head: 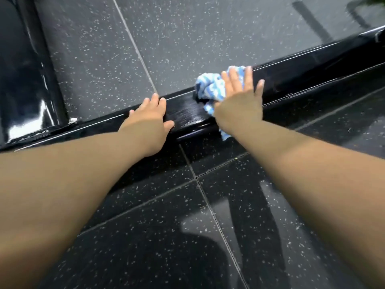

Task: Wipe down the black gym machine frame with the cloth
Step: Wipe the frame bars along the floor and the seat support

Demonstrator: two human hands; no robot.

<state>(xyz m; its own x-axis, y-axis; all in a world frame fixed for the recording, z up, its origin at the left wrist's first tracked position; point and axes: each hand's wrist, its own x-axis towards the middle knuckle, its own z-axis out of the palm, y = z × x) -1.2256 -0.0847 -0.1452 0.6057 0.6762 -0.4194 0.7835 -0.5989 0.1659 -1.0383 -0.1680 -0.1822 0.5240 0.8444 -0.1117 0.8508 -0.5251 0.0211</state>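
Note:
A glossy black frame bar [308,65] of the gym machine runs low across the floor from lower left to upper right. A crumpled blue and white cloth [210,88] lies on top of the bar near the middle. My right hand [239,101] presses flat on the cloth with straight, spread fingers. My left hand [150,119] rests flat on the bar just left of the cloth, fingers over the far edge and thumb on the near side. A streaked patch of the bar shows between the two hands.
A thick black upright post [31,80] of the machine joins the bar at the left. Dark speckled floor tiles [145,226] with pale seams lie on both sides of the bar. A thin dark leg [308,19] shows at the top right.

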